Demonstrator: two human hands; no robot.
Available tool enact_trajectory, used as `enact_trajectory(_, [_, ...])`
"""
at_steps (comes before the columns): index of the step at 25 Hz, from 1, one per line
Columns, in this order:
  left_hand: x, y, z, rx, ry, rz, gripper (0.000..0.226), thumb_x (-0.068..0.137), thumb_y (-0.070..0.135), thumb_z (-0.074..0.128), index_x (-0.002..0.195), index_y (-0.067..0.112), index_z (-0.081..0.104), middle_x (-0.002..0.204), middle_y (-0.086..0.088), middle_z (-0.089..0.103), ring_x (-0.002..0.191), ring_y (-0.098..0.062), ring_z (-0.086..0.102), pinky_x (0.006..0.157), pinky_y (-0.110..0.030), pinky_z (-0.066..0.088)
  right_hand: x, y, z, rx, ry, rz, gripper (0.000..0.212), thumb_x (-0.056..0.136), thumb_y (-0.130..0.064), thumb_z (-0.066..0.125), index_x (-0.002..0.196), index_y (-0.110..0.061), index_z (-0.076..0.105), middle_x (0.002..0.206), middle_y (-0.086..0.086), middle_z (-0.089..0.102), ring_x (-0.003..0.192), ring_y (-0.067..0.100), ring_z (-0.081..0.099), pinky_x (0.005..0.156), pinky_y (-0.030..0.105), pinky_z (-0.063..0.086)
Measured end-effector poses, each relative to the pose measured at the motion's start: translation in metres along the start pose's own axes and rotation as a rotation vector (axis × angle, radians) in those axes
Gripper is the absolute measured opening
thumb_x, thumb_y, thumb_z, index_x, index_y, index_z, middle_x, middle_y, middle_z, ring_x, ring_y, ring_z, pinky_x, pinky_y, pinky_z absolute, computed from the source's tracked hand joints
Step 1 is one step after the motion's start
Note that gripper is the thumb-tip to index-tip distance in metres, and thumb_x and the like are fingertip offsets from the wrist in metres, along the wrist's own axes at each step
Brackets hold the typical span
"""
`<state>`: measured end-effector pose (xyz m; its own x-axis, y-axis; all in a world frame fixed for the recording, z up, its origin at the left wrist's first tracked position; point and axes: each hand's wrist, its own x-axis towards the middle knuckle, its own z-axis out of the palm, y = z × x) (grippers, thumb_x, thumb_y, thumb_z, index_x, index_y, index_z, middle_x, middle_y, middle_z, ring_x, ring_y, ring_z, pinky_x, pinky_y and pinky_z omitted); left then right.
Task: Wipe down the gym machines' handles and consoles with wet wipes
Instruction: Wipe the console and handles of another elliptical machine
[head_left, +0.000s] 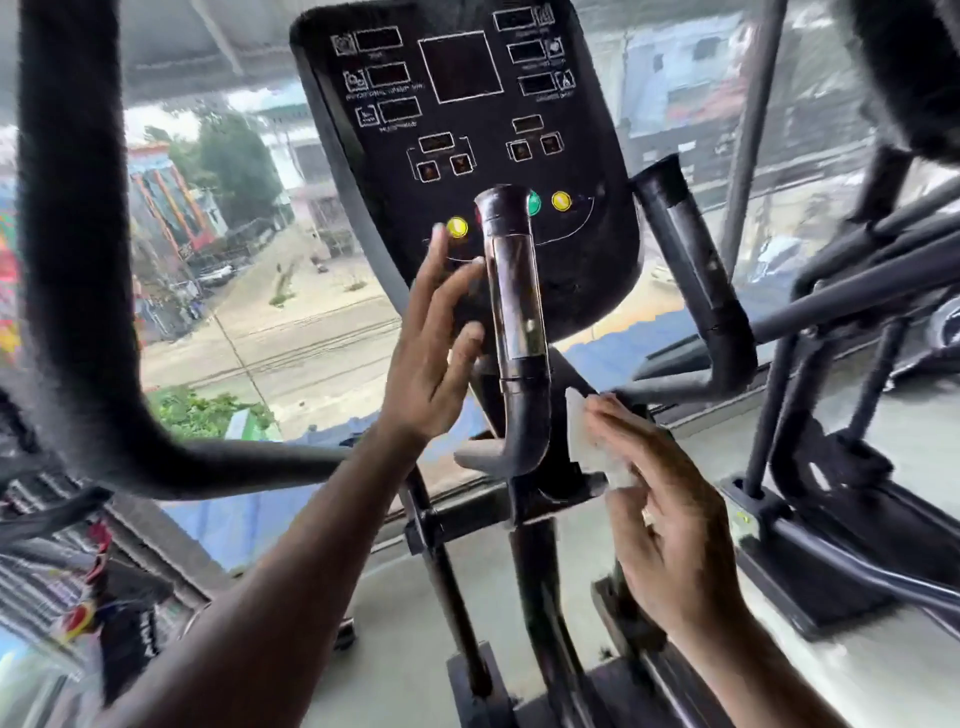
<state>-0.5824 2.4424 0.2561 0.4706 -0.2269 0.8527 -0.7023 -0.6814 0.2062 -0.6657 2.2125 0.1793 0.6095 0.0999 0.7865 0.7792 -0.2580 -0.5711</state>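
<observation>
A black console (467, 130) with dark display windows and yellow and green round buttons is seen at the top centre. Directly in front of its lower edge, an upright handle (517, 322) with a shiny metal sleeve is seen, bending forward at its base. The left hand (434, 353) is held just left of that handle, its fingers (436, 270) straight and spread, with nothing gripped; whether the handle is touched by them cannot be told. A crumpled white wet wipe (587, 441) is pinched in the curled fingers (623, 431) of the right hand (670, 509), just right of the handle's lower bend. A second dark handle (696, 270) is seen farther right of the first, and a thick padded bar (78, 260) is curved well to its left.
</observation>
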Motion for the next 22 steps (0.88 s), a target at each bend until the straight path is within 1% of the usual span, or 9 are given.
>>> enact_trajectory(2, [0.006, -0.029, 0.001, 0.132, 0.041, -0.028, 0.046, 0.106, 0.017, 0.047, 0.149, -0.001, 0.047, 0.169, -0.022, 0.02, 0.159, -0.035, 0.017, 0.123, -0.059, 0.026, 0.017, -0.009, -0.004, -0.162, -0.076, -0.229, 0.044, 0.092, 0.016, 0.044, 0.133, 0.008, 0.059, 0.144, 0.015, 0.056, 0.141, 0.027, 0.049, 0.117, 0.038, 0.038])
enact_trajectory(4, [0.014, -0.054, 0.008, 0.299, 0.057, -0.064, 0.045, 0.109, 0.026, 0.047, 0.15, 0.008, 0.049, 0.169, -0.014, 0.026, 0.159, -0.032, 0.017, 0.123, -0.059, 0.024, 0.039, -0.011, -0.001, -0.303, -0.163, -0.395, 0.038, 0.096, 0.015, 0.049, 0.132, 0.01, 0.059, 0.144, 0.019, 0.055, 0.142, 0.03, 0.048, 0.117, 0.043, 0.04])
enact_trajectory(5, [0.017, -0.064, 0.014, 0.382, 0.045, -0.08, 0.046, 0.11, 0.031, 0.046, 0.15, 0.011, 0.05, 0.169, -0.011, 0.028, 0.159, -0.031, 0.017, 0.124, -0.059, 0.021, 0.05, -0.008, 0.0, -0.378, -0.215, -0.461, 0.038, 0.097, 0.016, 0.05, 0.133, 0.01, 0.059, 0.144, 0.019, 0.054, 0.142, 0.031, 0.047, 0.116, 0.045, 0.041])
enact_trajectory(7, [0.018, -0.077, 0.028, 0.526, 0.028, -0.086, 0.049, 0.109, 0.041, 0.044, 0.15, 0.015, 0.052, 0.169, -0.008, 0.03, 0.159, -0.03, 0.019, 0.127, -0.056, 0.013, 0.065, -0.002, 0.0, -0.563, -0.322, -0.58, 0.037, 0.103, 0.011, 0.044, 0.138, 0.008, 0.056, 0.147, 0.018, 0.054, 0.145, 0.029, 0.043, 0.117, 0.048, 0.039])
enact_trajectory(10, [0.014, -0.088, 0.041, 0.625, 0.088, -0.045, 0.047, 0.109, 0.041, 0.047, 0.148, 0.016, 0.056, 0.166, -0.007, 0.037, 0.156, -0.033, 0.026, 0.127, -0.056, 0.011, 0.062, 0.007, -0.002, -0.753, -0.438, -0.732, 0.038, 0.107, 0.002, 0.039, 0.142, 0.003, 0.055, 0.151, 0.014, 0.052, 0.148, 0.027, 0.039, 0.12, 0.053, 0.033])
enact_trajectory(12, [0.014, -0.09, 0.043, 0.65, 0.139, -0.029, 0.044, 0.108, 0.038, 0.048, 0.146, 0.017, 0.058, 0.164, -0.007, 0.041, 0.155, -0.034, 0.029, 0.127, -0.056, 0.015, 0.055, 0.008, 0.003, -0.818, -0.514, -0.797, 0.037, 0.109, 0.0, 0.036, 0.14, 0.003, 0.056, 0.15, 0.015, 0.053, 0.149, 0.03, 0.037, 0.122, 0.053, 0.028])
enact_trajectory(15, [0.016, -0.088, 0.045, 0.674, 0.151, -0.028, 0.042, 0.108, 0.038, 0.048, 0.144, 0.019, 0.06, 0.164, -0.006, 0.041, 0.154, -0.034, 0.029, 0.127, -0.056, 0.015, 0.045, 0.003, 0.013, -0.99, -0.567, -0.834, 0.046, 0.107, -0.002, 0.024, 0.147, 0.005, 0.046, 0.155, 0.018, 0.045, 0.152, 0.034, 0.029, 0.125, 0.053, 0.021])
enact_trajectory(18, [0.016, -0.085, 0.045, 0.651, 0.142, -0.069, 0.043, 0.108, 0.04, 0.048, 0.144, 0.019, 0.06, 0.165, -0.007, 0.038, 0.155, -0.033, 0.028, 0.128, -0.053, 0.014, 0.051, -0.008, 0.008, -1.056, -0.615, -0.901, 0.047, 0.106, -0.003, 0.025, 0.15, 0.006, 0.04, 0.158, 0.02, 0.04, 0.152, 0.035, 0.029, 0.124, 0.049, 0.025])
enact_trajectory(22, [0.021, -0.081, 0.039, 0.577, 0.208, -0.148, 0.044, 0.106, 0.039, 0.051, 0.144, 0.019, 0.058, 0.167, -0.01, 0.034, 0.156, -0.031, 0.026, 0.127, -0.048, 0.018, 0.092, -0.022, -0.012, -0.942, -0.7, -0.923, 0.045, 0.108, 0.001, 0.026, 0.145, 0.002, 0.05, 0.153, 0.016, 0.049, 0.146, 0.03, 0.041, 0.121, 0.043, 0.033])
